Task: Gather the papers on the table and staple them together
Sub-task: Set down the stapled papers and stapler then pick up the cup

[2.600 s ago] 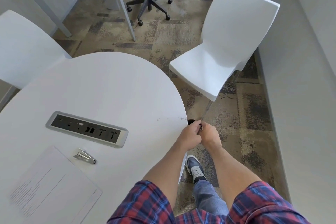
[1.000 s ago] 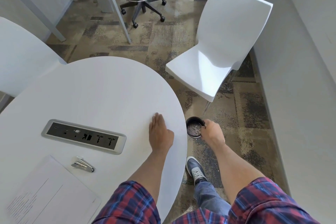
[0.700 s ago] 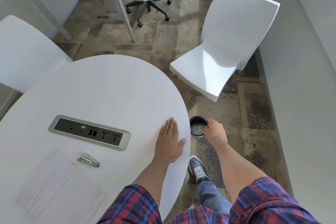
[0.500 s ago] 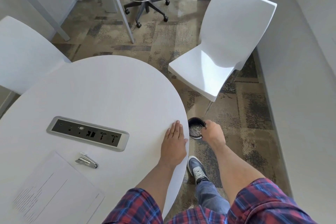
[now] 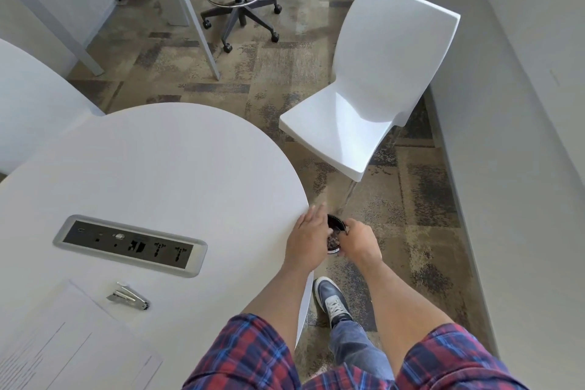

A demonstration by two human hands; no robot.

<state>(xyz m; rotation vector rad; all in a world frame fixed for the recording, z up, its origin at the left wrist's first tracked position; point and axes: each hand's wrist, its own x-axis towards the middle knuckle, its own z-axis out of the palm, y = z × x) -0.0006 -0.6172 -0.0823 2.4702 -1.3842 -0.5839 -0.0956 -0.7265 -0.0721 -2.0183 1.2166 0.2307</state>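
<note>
A stack of printed white papers (image 5: 72, 348) lies at the near left of the round white table (image 5: 164, 168). A small metal stapler (image 5: 128, 297) lies just beyond the papers' far corner. Both hands are far from them, at the table's right edge. My right hand (image 5: 359, 242) grips a small dark round container (image 5: 335, 231), held just off the table's rim. My left hand (image 5: 307, 236) lies flat at the edge, fingers straight and sliding toward the container's mouth.
A grey power and socket panel (image 5: 129, 245) is set into the tabletop. A white chair (image 5: 364, 98) stands right of the table, another white chair (image 5: 28, 104) at the left. A black rolling stool (image 5: 237, 6) is farther back. A grey wall runs along the right.
My left hand slid rightward across the tabletop to its edge and now meets the dark container, which my right hand has kept beside the rim. Papers and stapler stayed put.
</note>
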